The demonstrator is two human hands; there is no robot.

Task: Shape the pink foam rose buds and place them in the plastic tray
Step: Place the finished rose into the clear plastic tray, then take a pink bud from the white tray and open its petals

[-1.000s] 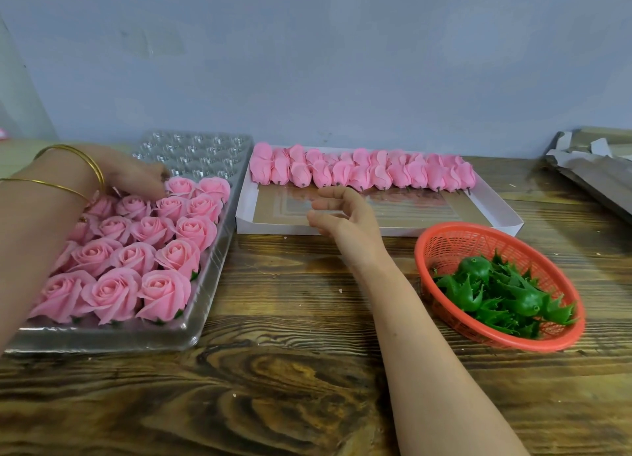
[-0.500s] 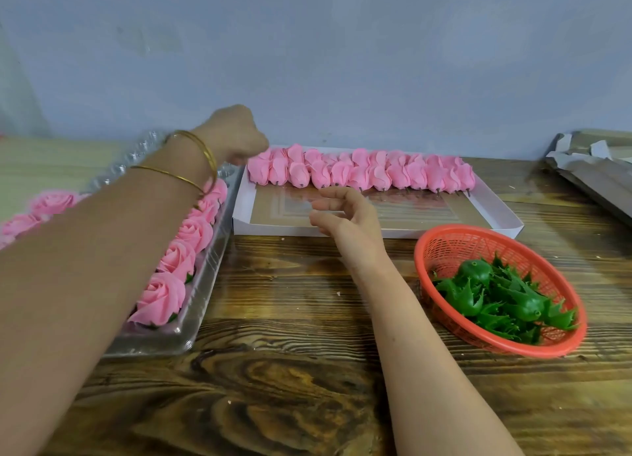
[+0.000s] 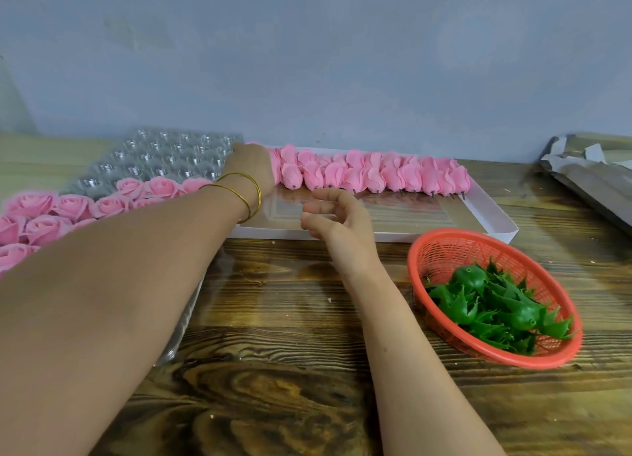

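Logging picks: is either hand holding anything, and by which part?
The right hand holds nothing. The left hand reaches the left end of the bud row, fingers hidden, so its grip cannot be told.

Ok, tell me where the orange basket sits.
Head view, right side: the orange basket sits on the wooden table, in front of the white box and right of the right hand.
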